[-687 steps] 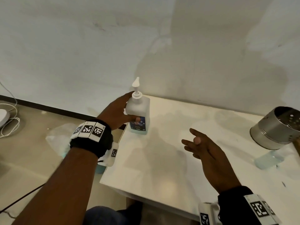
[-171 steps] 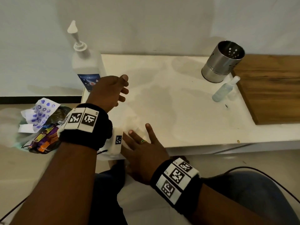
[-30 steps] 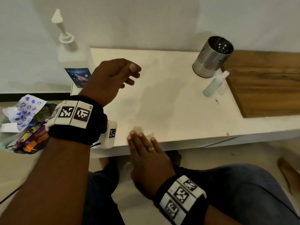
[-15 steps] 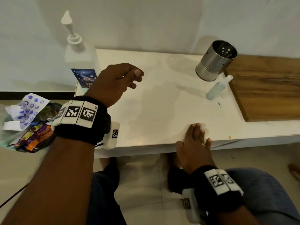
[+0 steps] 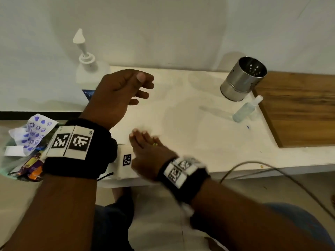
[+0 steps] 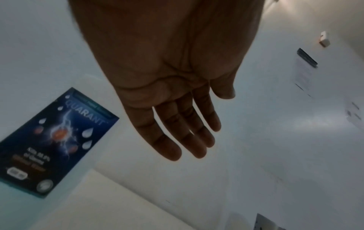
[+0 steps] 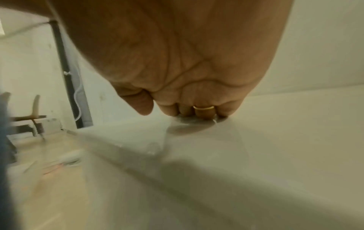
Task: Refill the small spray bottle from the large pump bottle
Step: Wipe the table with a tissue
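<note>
The left hand (image 5: 116,95) is held above the white tabletop (image 5: 199,134), its grip open: the fingers (image 6: 177,140) are stretched out and relaxed, and nothing is held. Just behind and left of it, the large pump bottle (image 5: 87,69) is seen upright at the tabletop's back left corner, with a dark blue label (image 6: 53,143) on its front. The right hand (image 5: 146,151) is laid flat near the front edge of the tabletop, fingers straight, pressed onto a thin pale sheet (image 7: 189,124); what the sheet is cannot be told. The small spray bottle (image 5: 246,109) is found lying on its side well to the right, just beside a steel cup (image 5: 243,78) and a wooden board (image 5: 299,109). Crumpled wrappers (image 5: 27,142) are seen left of the tabletop.
</note>
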